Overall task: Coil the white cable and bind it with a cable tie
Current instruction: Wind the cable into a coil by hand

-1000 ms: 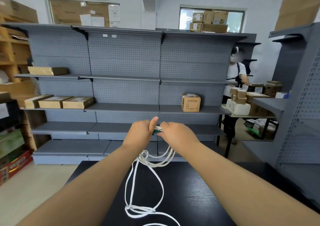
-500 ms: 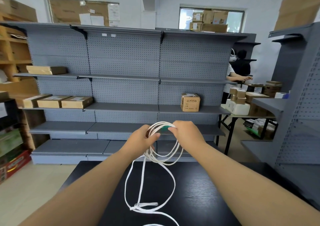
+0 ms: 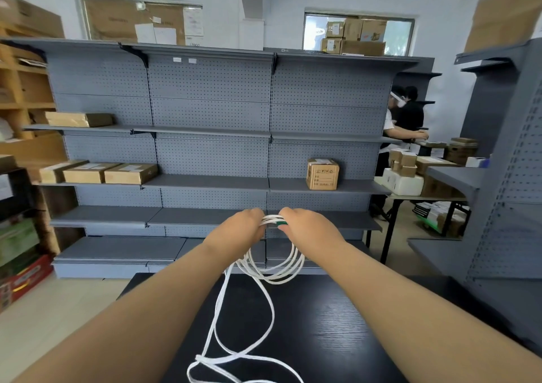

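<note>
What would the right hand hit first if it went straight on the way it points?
Probably the left hand, just across the white cable strands both grip; past it stands the grey shelving, though depth is unclear.

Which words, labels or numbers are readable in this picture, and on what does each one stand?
No text can be read with certainty.
Cardboard box: printed marks and a label, blurred.
Three flat boxes: white labels, too small.
Papers on the cork board: blurred.
Red box: print blurred.
</note>
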